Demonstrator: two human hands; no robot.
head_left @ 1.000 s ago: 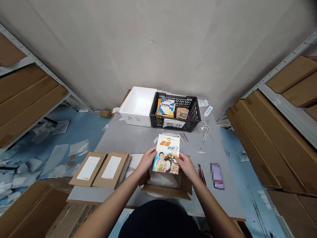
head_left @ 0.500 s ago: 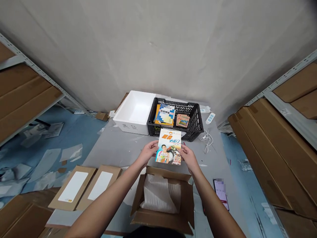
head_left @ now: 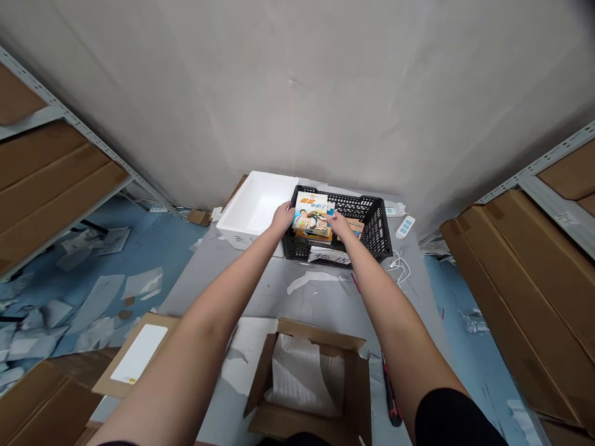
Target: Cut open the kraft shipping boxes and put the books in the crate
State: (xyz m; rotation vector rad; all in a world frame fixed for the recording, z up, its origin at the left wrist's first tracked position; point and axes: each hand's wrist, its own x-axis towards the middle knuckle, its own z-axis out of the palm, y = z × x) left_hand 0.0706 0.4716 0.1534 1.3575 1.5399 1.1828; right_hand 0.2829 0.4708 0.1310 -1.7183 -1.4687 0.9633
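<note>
A book with a cook and dishes on its cover is held between both hands above the left side of the black plastic crate. My left hand is closed on the book's left edge. On its right edge, my right hand grips with the thumb on top. Under it lie other books, mostly covered, with a yellow edge showing. Small pinkish booklets rest in the crate's right part, partly behind my right hand.
Left of the crate stands a white foam box. An open cardboard box with white foam wrap is close to me. A red-and-black tool lies to its right. White cables and a power strip are on the right.
Both hands have carried the book forward, from in front of the crate to over the books inside it. My right arm now covers where the phone was.
</note>
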